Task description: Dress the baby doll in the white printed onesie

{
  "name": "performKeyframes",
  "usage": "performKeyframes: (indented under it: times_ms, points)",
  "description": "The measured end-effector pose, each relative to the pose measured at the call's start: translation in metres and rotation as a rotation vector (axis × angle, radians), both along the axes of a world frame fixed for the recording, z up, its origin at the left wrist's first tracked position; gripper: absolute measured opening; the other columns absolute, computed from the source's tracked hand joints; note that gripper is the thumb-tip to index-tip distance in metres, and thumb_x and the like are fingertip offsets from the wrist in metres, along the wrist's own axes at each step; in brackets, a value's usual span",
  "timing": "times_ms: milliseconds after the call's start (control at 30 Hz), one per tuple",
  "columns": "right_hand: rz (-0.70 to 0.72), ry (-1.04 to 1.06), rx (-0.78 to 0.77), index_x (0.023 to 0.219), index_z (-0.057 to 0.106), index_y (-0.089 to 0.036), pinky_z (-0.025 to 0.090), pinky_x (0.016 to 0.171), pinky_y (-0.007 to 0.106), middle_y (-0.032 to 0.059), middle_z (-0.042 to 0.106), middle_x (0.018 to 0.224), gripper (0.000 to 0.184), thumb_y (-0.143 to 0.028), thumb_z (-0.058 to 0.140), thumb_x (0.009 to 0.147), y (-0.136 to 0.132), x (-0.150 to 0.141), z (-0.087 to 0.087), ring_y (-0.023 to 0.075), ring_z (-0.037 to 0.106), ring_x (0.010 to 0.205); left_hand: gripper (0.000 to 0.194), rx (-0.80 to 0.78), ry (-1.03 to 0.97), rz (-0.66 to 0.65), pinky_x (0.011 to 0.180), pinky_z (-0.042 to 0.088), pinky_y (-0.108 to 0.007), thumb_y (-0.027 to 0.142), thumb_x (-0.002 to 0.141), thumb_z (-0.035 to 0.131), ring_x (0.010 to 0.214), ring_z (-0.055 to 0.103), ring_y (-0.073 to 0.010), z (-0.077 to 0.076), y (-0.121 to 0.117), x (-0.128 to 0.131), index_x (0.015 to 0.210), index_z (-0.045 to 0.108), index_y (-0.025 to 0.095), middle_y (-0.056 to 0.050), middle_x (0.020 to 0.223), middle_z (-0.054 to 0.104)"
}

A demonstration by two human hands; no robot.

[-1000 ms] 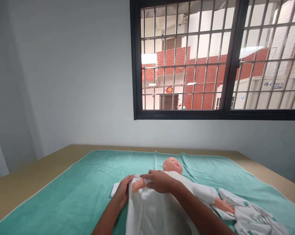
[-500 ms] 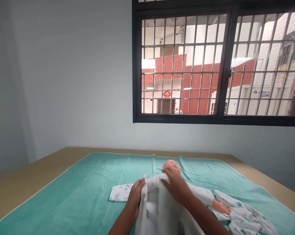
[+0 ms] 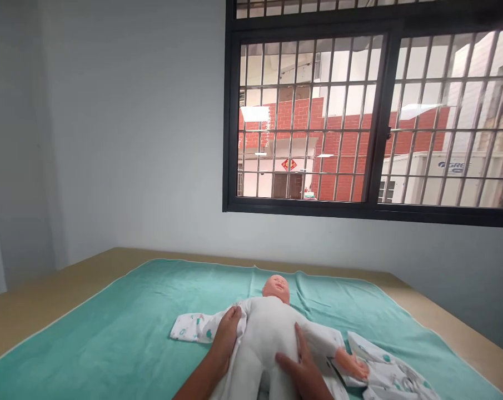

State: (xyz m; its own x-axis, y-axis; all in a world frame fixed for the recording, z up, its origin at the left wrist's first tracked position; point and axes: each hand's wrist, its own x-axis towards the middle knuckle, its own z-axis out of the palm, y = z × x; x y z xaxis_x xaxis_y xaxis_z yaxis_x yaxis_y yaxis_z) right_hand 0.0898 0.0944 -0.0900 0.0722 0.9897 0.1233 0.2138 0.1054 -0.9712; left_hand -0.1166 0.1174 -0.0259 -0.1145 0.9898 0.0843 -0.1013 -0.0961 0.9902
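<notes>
- Head view: the doll (image 3: 270, 325) lies face up in white on the green cloth (image 3: 121, 333), which covers most of the tabletop (image 3: 82, 272).
- Left hand (image 3: 225, 340) rests at the doll's side, touching white fabric; whether its fingers grip it, I cannot tell.
- Right hand (image 3: 305, 366) has thumb and fingers spread, resting on the doll's lower body.
- Printed garment (image 3: 395, 364) lies beside the doll's bare hand (image 3: 351, 364).
</notes>
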Motion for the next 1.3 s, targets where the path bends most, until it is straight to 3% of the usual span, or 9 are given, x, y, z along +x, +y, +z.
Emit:
performKeyframes:
  times_ms: [167,333,467,600,800,933,1100,1233,1300]
  points:
    - [0.128,0.062,-0.077,0.153,0.017,-0.013,0.023,0.117,0.036,0.0103,0.021,0.157,0.110,-0.049,0.068,0.062,-0.025,-0.017,0.022,0.0285,0.018,0.146,0.044,0.051,0.344,-0.050,0.055,0.031,-0.024,0.063,0.083,0.037,0.056,0.033,-0.0109,0.036,0.020,0.010,0.072,0.041,0.021,0.007,0.061,0.032]
    - [0.202,0.038,-0.105,0.153,0.016,-0.015,0.020,0.118,0.039,0.0088,0.022,0.157,0.099,-0.036,0.063,0.069,-0.030,-0.033,0.036,0.0270,0.020,0.145,0.033,0.082,0.495,-0.155,0.058,0.032,-0.024,0.049,0.085,0.043,0.061,0.038,-0.0115,0.070,0.018,0.019,0.071,0.046,0.019,0.004,0.065,0.044]
    - [0.231,0.053,-0.068,0.152,0.021,-0.018,0.018,0.118,0.040,0.0077,0.027,0.156,0.089,-0.040,0.060,0.076,-0.025,-0.032,0.032,0.0250,0.023,0.144,0.021,-0.001,0.629,-0.299,0.053,0.033,-0.025,0.038,0.076,0.057,0.054,0.046,-0.0124,0.083,-0.024,0.026,0.081,0.058,0.018,0.003,0.065,0.054]
    - [0.227,0.104,-0.007,0.151,0.023,-0.021,0.015,0.119,0.040,0.0060,0.025,0.157,0.084,-0.053,0.057,0.082,-0.028,-0.028,0.023,0.0242,0.019,0.145,0.038,-0.205,0.671,-0.718,0.048,0.038,-0.026,0.043,0.080,0.054,0.048,0.056,-0.0139,0.084,-0.079,0.016,0.114,0.060,0.027,-0.002,0.091,0.067]
    - [0.248,0.134,-0.028,0.151,0.024,-0.026,0.018,0.119,0.039,0.0011,0.025,0.157,0.076,-0.056,0.052,0.087,-0.034,-0.026,0.023,0.0223,0.019,0.146,0.041,0.103,1.020,-0.152,0.085,0.042,-0.031,0.033,0.073,0.066,0.101,0.057,-0.0246,0.055,-0.105,-0.029,0.114,0.061,0.028,-0.003,0.106,0.062]
    - [0.233,0.145,-0.048,0.151,0.025,-0.027,0.021,0.118,0.039,0.0007,0.025,0.157,0.076,-0.056,0.053,0.086,-0.032,-0.026,0.020,0.0234,0.022,0.145,0.022,0.051,1.086,-0.071,0.073,0.039,-0.029,0.041,0.089,0.046,0.082,0.056,-0.0211,0.034,-0.110,-0.040,0.086,0.058,0.023,-0.002,0.089,0.061]
    - [0.203,0.164,-0.038,0.151,0.026,-0.025,0.021,0.118,0.039,0.0030,0.025,0.157,0.077,-0.056,0.053,0.086,-0.034,-0.028,0.017,0.0232,0.024,0.144,0.033,0.010,0.953,-0.113,0.065,0.036,-0.027,0.048,0.093,0.039,0.072,0.051,-0.0185,0.040,-0.131,-0.030,0.078,0.054,0.022,0.000,0.076,0.059]
    - [0.202,0.124,0.010,0.148,0.032,-0.024,0.021,0.117,0.037,0.0032,0.032,0.154,0.072,-0.056,0.052,0.087,-0.037,-0.029,0.021,0.0229,0.025,0.143,0.029,-0.029,0.957,-0.430,0.064,0.035,-0.026,0.042,0.088,0.049,0.070,0.051,-0.0172,0.062,-0.144,-0.018,0.071,0.057,0.021,0.000,0.073,0.060]
    - [0.246,0.055,0.054,0.146,0.035,-0.025,0.026,0.114,0.036,0.0036,0.039,0.151,0.066,-0.056,0.048,0.090,-0.033,-0.022,0.027,0.0225,0.031,0.141,0.029,-0.021,0.950,-0.490,0.062,0.034,-0.025,0.041,0.088,0.050,0.068,0.050,-0.0163,0.074,-0.142,-0.010,0.070,0.058,0.021,0.001,0.071,0.059]
